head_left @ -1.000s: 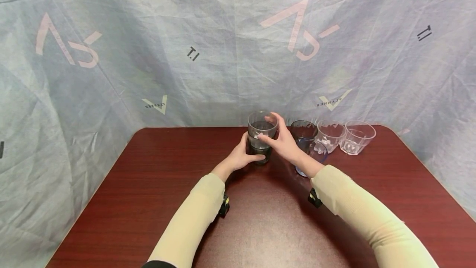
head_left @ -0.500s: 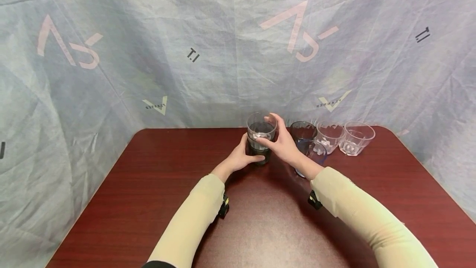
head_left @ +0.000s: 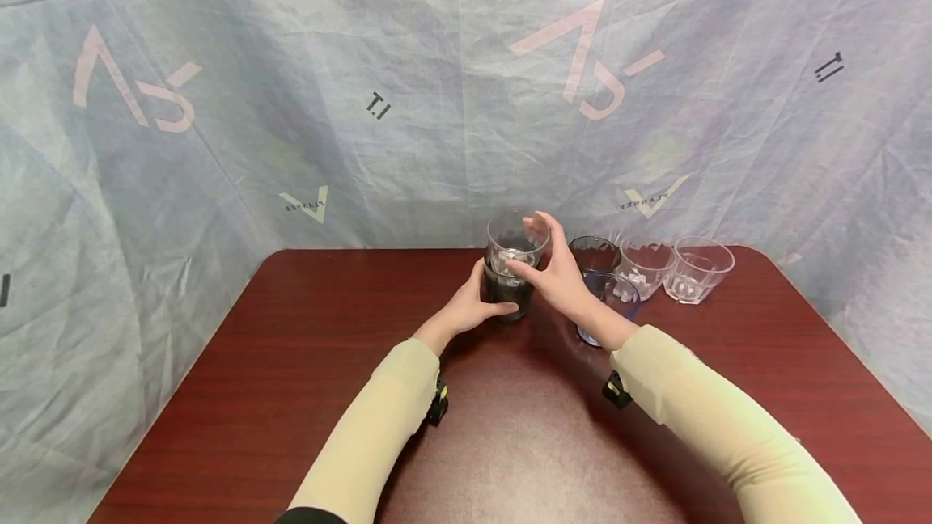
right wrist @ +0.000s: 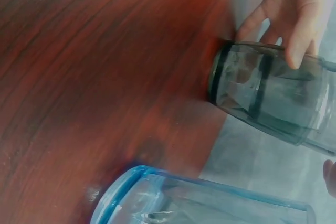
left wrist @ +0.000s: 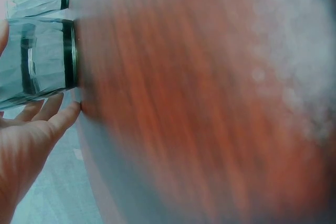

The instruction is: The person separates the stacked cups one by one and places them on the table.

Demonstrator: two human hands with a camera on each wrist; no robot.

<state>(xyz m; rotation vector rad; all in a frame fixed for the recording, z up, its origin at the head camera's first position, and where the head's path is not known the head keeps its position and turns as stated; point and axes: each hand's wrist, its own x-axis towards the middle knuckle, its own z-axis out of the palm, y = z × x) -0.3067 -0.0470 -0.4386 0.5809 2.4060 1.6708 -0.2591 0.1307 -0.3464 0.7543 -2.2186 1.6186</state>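
A smoked-grey glass (head_left: 507,293) stands upright near the table's back edge. My left hand (head_left: 464,307) grips it low, thumb across the front; in the right wrist view that thumb lies along the grey glass (right wrist: 283,95). Partly inside its mouth sits a clear glass (head_left: 502,247), leaning a little to the right. My right hand (head_left: 559,275) holds the clear glass near the rim, thumb in front and fingers behind. In the left wrist view, the grey glass (left wrist: 47,56) shows above the fingers of my left hand (left wrist: 26,148).
Right of my hands, close together, stand another dark glass (head_left: 593,247), two clear glasses (head_left: 644,269) (head_left: 701,265) and a blue-tinted glass (head_left: 610,310), partly behind my right forearm. A grey cloth backdrop (head_left: 408,168) hangs behind the dark red table (head_left: 328,330).
The clear glass has risen slightly out of the grey one and shifted a little right, together with my right hand. My left hand and the grey glass have hardly moved.
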